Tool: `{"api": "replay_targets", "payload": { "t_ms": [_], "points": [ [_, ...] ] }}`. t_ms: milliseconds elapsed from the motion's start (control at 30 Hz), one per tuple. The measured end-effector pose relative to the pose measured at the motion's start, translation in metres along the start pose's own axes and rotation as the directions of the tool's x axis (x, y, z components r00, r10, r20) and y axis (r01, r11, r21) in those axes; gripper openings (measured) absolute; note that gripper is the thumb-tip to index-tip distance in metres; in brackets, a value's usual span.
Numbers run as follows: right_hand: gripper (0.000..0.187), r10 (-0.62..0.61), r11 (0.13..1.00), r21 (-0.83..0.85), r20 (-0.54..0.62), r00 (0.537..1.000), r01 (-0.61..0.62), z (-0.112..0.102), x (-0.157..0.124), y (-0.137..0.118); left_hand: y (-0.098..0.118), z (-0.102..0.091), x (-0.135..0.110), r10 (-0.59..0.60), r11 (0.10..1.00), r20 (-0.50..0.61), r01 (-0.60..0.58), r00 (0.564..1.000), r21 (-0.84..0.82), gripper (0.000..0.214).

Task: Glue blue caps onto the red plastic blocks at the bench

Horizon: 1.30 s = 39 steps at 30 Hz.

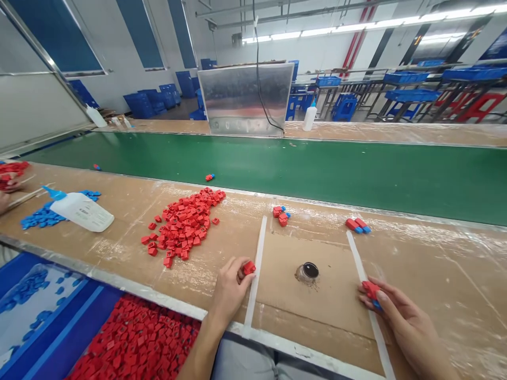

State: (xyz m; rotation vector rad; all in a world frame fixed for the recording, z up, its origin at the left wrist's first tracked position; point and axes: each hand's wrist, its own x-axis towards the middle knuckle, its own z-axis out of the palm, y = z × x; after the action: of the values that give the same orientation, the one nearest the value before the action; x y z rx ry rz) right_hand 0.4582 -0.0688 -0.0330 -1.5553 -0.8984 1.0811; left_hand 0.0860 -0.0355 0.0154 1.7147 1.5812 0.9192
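Note:
Between the thumb and fingers of my left hand (pixel 232 285) is a small red plastic block (pixel 249 267), held just above the bench by a white tape strip (pixel 259 248). My right hand (pixel 404 316) pinches a red block with a blue piece (pixel 372 291) at its lower end, over the other tape strip (pixel 356 257). On the bench between the hands stands a small round pot with a dark top (pixel 310 270). Farther back lie a pair of red-and-blue pieces (pixel 358 226) and a small cluster of similar ones (pixel 281 216).
A heap of red blocks (pixel 182 224) lies left of my left hand. Beyond it, a white squeeze bottle (pixel 85 210) rests on blue pieces (pixel 39 215). A green conveyor belt (pixel 317 169) runs behind the bench. Blue bins (pixel 71 338) stand below; another person's hand (pixel 6 195) is far left.

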Motion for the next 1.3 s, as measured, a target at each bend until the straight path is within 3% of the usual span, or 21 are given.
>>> {"api": "replay_targets", "payload": {
  "t_ms": [100,200,367,533,700,800,967,1167,1300],
  "points": [
    [0.065,0.008,1.000,-0.005,0.006,1.000,-0.008,-0.002,0.001,0.003,0.006,-0.008,0.007,0.048,0.982,-0.004,-0.046,0.999,0.182,0.028],
    [0.064,0.005,1.000,-0.002,0.007,1.000,-0.005,-0.002,0.001,0.005,0.008,-0.028,0.028,0.076,0.945,0.015,-0.077,0.997,0.318,0.032],
    [0.063,0.005,1.000,0.014,-0.022,1.000,-0.004,0.000,0.002,0.006,-0.004,-0.071,0.092,0.049,0.828,-0.232,0.091,0.971,0.553,0.024],
    [0.066,0.013,0.998,0.070,-0.022,1.000,-0.011,0.002,-0.001,0.003,-0.018,-0.079,0.125,0.062,0.687,-0.219,0.118,0.974,0.717,0.017],
    [0.068,-0.023,0.992,0.120,-0.030,0.999,0.027,0.004,-0.005,-0.008,-0.018,-0.068,0.121,0.117,0.630,-0.109,0.011,0.987,0.777,0.019],
    [0.063,-0.062,0.984,0.166,-0.003,0.998,0.062,0.006,-0.003,-0.014,-0.017,-0.065,0.119,0.133,0.648,-0.035,-0.060,0.991,0.759,0.017],
    [0.058,-0.107,0.970,0.224,0.024,0.994,0.099,0.008,0.002,-0.015,-0.024,-0.061,0.114,0.165,0.699,-0.022,-0.101,0.986,0.708,0.018],
    [0.052,-0.098,0.974,0.208,0.041,0.994,0.088,0.005,0.000,-0.010,-0.039,-0.050,0.071,0.204,0.742,-0.016,-0.144,0.979,0.655,0.025],
    [0.047,-0.088,0.981,0.180,0.052,0.995,0.077,0.002,0.000,-0.007,-0.042,-0.055,0.047,0.222,0.779,0.010,-0.183,0.975,0.600,0.032]
  ]
}}
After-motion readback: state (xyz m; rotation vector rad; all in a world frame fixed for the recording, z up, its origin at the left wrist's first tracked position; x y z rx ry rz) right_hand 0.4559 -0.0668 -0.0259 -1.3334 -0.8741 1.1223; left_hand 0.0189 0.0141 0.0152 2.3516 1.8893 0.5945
